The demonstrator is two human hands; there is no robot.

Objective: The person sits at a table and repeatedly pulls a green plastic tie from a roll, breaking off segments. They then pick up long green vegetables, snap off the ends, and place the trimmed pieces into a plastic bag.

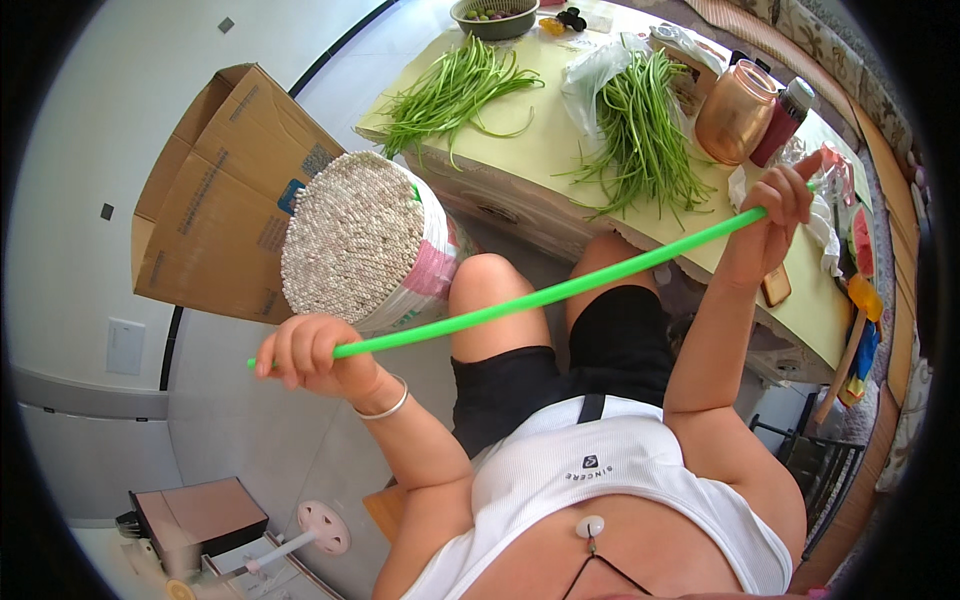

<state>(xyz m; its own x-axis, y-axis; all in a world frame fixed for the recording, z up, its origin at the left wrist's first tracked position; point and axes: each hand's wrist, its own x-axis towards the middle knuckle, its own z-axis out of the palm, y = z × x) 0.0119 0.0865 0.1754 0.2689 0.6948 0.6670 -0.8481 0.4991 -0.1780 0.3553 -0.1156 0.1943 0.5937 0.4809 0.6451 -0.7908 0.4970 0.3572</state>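
A long, thin, bright green strip [550, 292], perhaps a plastic tube, stretches across in front of me, rising toward the right with a slight sag. My left hand [318, 355] is closed around its lower left end, and a short tip pokes out past the fingers. Near the other end my right hand [772, 215] grips it above the table's edge, with one finger pointing out. Under the strip's left part stands a round bundle [350, 235] with a knobbly beige top and a white and pink wrapping.
On the pale yellow table [540, 150] lie two heaps of long green stalks [450, 95], a clear plastic bag [592, 90], a copper-coloured jar [737, 112], a dark red bottle [783, 122] and a bowl [495, 22]. A cardboard box [220, 200] leans beyond the bundle.
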